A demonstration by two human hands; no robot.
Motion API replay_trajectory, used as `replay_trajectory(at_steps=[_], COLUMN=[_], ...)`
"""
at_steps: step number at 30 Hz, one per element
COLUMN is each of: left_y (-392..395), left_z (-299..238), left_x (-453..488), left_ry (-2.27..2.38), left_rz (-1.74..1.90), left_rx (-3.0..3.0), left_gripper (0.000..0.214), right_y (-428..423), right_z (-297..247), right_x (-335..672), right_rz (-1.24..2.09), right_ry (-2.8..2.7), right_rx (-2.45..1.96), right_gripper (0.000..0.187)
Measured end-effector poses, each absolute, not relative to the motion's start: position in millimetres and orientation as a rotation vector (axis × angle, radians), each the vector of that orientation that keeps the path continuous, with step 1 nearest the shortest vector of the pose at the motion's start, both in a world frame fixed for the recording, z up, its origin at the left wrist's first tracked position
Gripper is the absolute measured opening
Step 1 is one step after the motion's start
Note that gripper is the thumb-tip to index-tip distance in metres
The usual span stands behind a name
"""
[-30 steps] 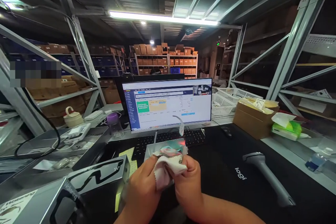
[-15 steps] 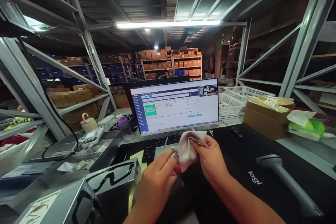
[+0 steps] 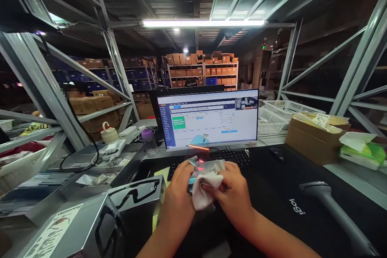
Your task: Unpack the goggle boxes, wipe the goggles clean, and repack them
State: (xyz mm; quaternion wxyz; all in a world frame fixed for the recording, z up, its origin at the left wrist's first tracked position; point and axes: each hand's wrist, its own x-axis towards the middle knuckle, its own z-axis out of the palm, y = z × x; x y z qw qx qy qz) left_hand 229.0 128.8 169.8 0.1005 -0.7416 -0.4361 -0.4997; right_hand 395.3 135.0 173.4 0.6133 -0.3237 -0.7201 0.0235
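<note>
Both my hands meet over the black desk mat in front of the keyboard. My right hand pinches a pale pink cloth, bunched between the fingers. My left hand is closed on a small clear-wrapped item that the cloth partly covers; I cannot make out what it is. A red scanner line glows just below the monitor, and a red spot shows on the item.
A grey handheld scanner lies on the mat at right. Silver boxes stand at lower left. A cardboard box, white baskets, a green tissue pack, metal shelf frames and a purple-lidded bottle surround the desk.
The hands have come back together lower on the mat, with the cloth folded down over the item. The camera has shifted left, and a red scanner line now shows under the monitor.
</note>
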Motion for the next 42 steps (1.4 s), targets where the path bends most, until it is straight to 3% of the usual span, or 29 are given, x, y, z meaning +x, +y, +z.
replay_trajectory(at_steps=[5,10,16,23,28,32,35,39,42], left_y=[127,118,116,110,106,110,114,119,121], left_z=[170,173,170,176,179,172,170,177,181], left_x=[234,238,239,241,252,257,253,245,242], left_ry=[-1.353,-1.312,-1.355,-1.303,-1.249,-1.316,-1.344,-1.484,-1.5], left_rz=[-1.594,-1.459,-1.408,-1.302,-1.186,-1.338,-1.483,-1.562,-1.533], left_rx=[-2.245,-2.278,-2.317,-2.563,-2.873,-2.85,-2.7,-2.467,-2.397], left_gripper=[0.036,0.043,0.045,0.055,0.064,0.052,0.059,0.044,0.047], right_y=[129,123,122,125,141,141,130,121,124], right_z=[184,178,171,191,208,205,189,162,156], right_x=[407,398,390,415,438,428,408,380,374], right_rz=[0.034,-0.079,0.017,0.82,1.113,0.949,0.603,0.088,0.116], right_ry=[-1.691,-1.811,-1.829,-1.464,-1.097,-1.104,-1.296,-1.642,-1.685], right_rx=[-0.641,-0.64,-0.72,-0.819,-0.796,-0.81,-0.859,-0.667,-0.612], right_gripper=[0.038,0.019,0.026,0.037,0.025,0.026,0.015,0.039,0.04])
